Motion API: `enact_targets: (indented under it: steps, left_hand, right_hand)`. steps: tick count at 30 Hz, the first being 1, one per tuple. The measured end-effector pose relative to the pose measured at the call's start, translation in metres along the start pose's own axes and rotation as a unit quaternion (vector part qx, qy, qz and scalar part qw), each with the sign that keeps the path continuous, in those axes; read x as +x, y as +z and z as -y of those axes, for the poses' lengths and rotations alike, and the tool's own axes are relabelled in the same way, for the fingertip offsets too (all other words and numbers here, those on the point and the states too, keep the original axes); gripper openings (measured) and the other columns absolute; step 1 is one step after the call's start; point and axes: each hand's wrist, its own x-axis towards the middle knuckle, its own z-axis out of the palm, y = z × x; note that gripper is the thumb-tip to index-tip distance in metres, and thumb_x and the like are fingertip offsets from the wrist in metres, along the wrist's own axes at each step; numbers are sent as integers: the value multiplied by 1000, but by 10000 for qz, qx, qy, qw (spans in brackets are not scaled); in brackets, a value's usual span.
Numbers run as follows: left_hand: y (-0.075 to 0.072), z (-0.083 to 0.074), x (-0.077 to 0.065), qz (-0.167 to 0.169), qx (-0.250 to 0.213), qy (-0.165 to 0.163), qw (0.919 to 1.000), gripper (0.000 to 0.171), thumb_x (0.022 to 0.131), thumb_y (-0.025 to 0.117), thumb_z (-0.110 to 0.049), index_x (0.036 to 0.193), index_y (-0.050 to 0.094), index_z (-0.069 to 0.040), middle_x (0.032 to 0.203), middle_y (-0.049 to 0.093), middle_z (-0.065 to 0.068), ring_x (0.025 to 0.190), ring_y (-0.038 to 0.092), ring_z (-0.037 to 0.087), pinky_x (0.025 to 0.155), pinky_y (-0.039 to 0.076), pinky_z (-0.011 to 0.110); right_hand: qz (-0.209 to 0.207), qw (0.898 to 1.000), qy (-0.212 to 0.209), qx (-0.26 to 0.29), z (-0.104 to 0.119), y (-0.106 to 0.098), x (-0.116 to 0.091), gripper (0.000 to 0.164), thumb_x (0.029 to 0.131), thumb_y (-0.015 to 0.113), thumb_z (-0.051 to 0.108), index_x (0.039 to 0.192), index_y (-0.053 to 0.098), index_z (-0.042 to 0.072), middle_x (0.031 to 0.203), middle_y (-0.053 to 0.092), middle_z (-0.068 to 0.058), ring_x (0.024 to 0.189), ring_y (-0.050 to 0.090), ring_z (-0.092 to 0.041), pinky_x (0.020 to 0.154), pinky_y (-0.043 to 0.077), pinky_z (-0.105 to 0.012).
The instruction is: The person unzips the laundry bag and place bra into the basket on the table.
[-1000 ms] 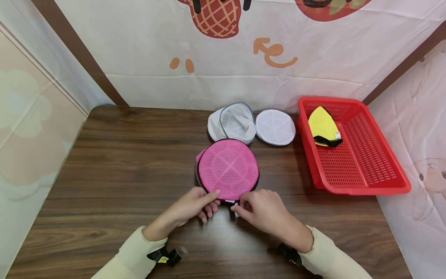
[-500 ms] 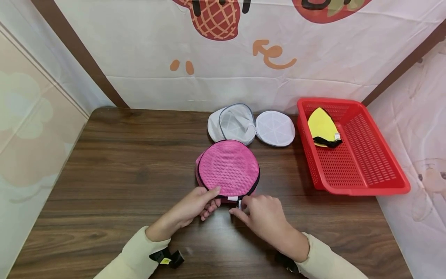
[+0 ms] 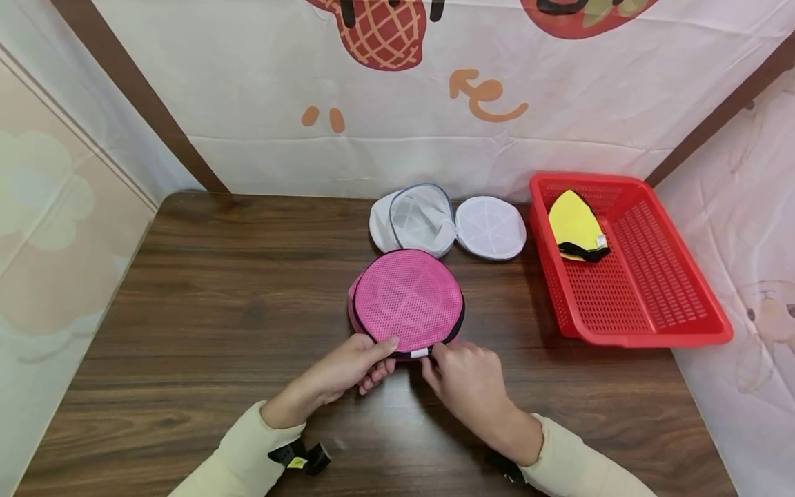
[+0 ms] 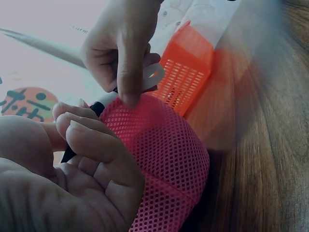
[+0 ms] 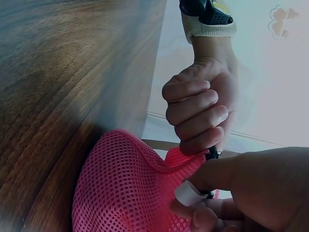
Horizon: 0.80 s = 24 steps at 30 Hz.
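One pink mesh bag (image 3: 406, 297) sits on the desk (image 3: 236, 297) in front of you, its round face up, ringed by a black rim (image 3: 458, 328). Take that bag as the dial's centre, with 12 pointing away from you: your left hand (image 3: 350, 369) is between 7 and 8 o'clock, grasping the bag's edge, thumb over the mesh. Your right hand (image 3: 472, 383) is at 5 o'clock, pinching a white tab (image 4: 154, 77) at the edge, as your wrist views show. A white label (image 3: 419, 353) lies at 6 o'clock, between your hands. Just beyond, at 12 o'clock, is a white mesh bag (image 3: 413, 222), its mouth gaping; whether the two bags touch I cannot tell. Its round flap (image 3: 491, 228) lies between 1 and 2 o'clock. Well apart, between 2 and 3 o'clock, stands a red basket (image 3: 652, 339), with a yellow item (image 3: 575, 219) trimmed in black toward the basket's own 10 o'clock.
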Motion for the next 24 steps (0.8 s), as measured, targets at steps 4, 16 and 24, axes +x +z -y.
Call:
enact_targets:
  steps: [4,16,24]
  left_hand:
    - [-2,-1,0,-47,1,41,10000,45,109,46,-32,76,58,-4,59,48,-5,48,41,4,44,39,18]
    - [-5,-3,-4,-163,-10,108,9998,43,108,48,-32,77,58,-6,61,50,-5,49,43,4,44,41,17]
    - [0,0,-5,-367,36,163,9992,42,108,50,-33,79,59,-4,63,52,-3,51,46,6,43,43,17]
  right_hand:
    - [188,9997,-123,-2,0,-3,1,40,77,85,22,59,49,17,51,42,5,42,47,-15,32,35,-31]
    - [583,9971,-422,258,-3,-16,3,36,86,78,26,62,53,17,54,46,5,44,51,-15,34,36,-32]
    - [660,9952,-546,470,-3,-14,4,37,85,72,22,59,46,22,54,40,11,45,45,-8,36,33,-26]
